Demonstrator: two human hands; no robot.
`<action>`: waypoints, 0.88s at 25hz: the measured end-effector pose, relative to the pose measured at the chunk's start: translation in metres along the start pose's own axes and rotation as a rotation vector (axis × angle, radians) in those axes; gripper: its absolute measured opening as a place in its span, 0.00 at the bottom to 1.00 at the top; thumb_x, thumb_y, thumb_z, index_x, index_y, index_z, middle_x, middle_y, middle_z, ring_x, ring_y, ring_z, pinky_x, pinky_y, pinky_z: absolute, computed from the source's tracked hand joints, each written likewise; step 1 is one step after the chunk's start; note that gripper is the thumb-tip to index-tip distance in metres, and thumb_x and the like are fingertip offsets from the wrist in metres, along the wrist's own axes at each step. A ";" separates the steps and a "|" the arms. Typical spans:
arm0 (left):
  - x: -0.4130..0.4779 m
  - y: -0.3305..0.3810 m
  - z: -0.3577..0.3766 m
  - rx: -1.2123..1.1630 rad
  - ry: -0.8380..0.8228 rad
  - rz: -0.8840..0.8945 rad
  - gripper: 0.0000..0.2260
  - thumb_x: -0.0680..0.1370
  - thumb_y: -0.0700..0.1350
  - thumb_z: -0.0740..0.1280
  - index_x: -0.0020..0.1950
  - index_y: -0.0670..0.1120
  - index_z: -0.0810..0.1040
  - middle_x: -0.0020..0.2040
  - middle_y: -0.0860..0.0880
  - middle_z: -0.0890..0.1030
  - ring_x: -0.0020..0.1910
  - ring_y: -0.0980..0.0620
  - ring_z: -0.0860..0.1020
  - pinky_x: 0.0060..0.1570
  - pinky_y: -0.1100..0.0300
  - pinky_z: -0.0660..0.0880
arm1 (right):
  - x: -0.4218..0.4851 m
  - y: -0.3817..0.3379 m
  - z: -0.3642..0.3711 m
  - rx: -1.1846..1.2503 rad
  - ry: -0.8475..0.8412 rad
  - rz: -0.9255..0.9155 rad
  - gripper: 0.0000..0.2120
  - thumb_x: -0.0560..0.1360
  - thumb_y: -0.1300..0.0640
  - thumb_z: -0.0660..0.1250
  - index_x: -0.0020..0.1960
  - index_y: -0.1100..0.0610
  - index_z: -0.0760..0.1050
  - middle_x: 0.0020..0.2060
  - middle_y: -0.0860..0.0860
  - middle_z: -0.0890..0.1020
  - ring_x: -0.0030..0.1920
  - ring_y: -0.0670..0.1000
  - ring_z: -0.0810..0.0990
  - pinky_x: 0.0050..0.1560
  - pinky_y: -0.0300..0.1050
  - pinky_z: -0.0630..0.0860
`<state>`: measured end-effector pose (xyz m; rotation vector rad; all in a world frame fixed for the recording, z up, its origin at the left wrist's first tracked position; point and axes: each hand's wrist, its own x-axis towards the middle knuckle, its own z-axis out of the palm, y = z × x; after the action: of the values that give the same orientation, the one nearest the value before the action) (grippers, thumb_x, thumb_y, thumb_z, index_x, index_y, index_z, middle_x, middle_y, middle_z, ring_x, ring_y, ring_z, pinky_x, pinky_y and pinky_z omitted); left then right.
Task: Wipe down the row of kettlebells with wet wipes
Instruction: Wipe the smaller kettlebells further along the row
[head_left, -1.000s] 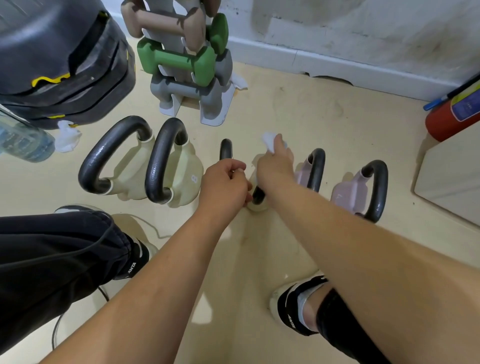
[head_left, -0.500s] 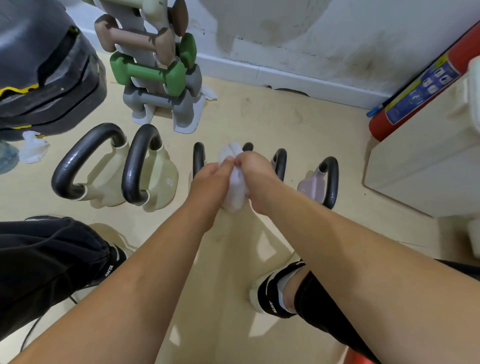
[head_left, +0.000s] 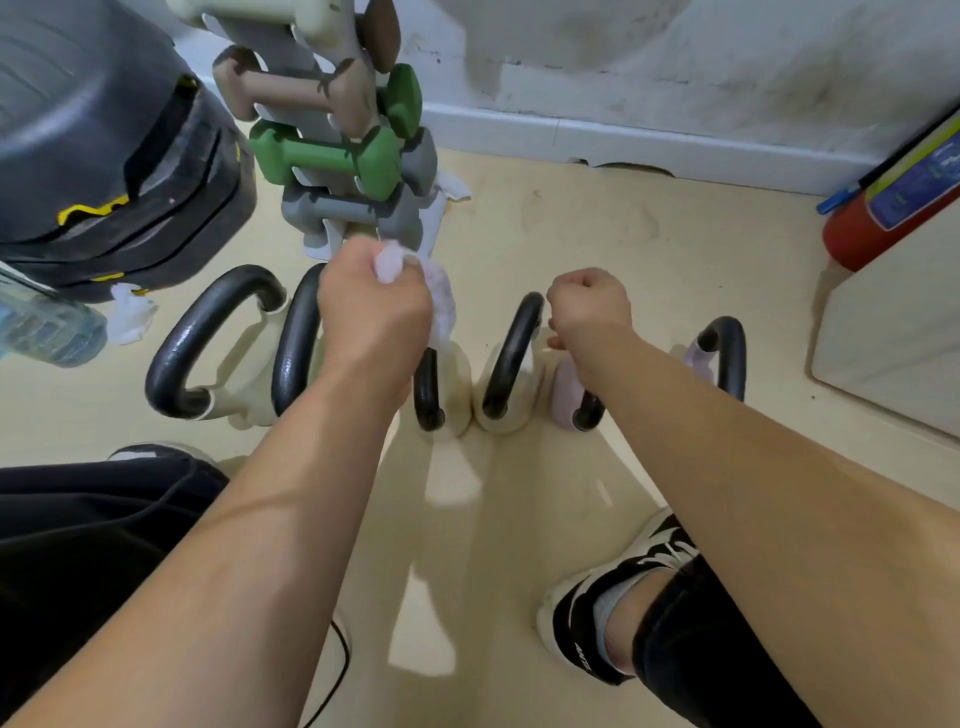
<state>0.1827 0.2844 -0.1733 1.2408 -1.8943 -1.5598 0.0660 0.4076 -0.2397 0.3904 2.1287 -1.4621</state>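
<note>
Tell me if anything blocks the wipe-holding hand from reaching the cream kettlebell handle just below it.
Nothing visible does. The left hand grips the wet wipe directly above the cream kettlebell's black handle, with open space between them. The right hand is off to the side by the next handle.

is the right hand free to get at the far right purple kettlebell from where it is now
Probably yes. The right hand is a loose fist holding nothing, and the purple kettlebell stands just to its right on the floor, handle up, with only bare floor between them.
</note>
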 end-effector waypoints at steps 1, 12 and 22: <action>-0.003 0.003 0.002 0.135 -0.052 0.094 0.08 0.82 0.39 0.61 0.58 0.47 0.74 0.42 0.54 0.77 0.31 0.62 0.75 0.28 0.66 0.75 | 0.004 -0.002 0.001 -0.052 -0.020 -0.024 0.11 0.76 0.62 0.61 0.53 0.56 0.80 0.41 0.51 0.79 0.48 0.57 0.81 0.56 0.55 0.82; -0.019 -0.061 0.084 0.442 -0.518 -0.096 0.06 0.85 0.50 0.55 0.57 0.49 0.68 0.45 0.51 0.76 0.46 0.45 0.79 0.39 0.55 0.73 | 0.050 -0.023 -0.002 -0.389 -0.169 -0.035 0.15 0.62 0.63 0.75 0.30 0.54 0.69 0.27 0.53 0.70 0.31 0.54 0.68 0.34 0.46 0.69; -0.016 -0.076 0.085 0.336 -0.520 -0.043 0.17 0.86 0.56 0.53 0.67 0.48 0.73 0.50 0.51 0.79 0.48 0.51 0.78 0.45 0.56 0.73 | 0.055 -0.030 -0.017 -0.405 -0.377 -0.051 0.10 0.71 0.54 0.68 0.47 0.59 0.79 0.41 0.56 0.81 0.40 0.53 0.80 0.54 0.48 0.81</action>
<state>0.1561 0.3473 -0.2657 1.0730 -2.5563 -1.7646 0.0013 0.4088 -0.2435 -0.0851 2.0603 -0.9944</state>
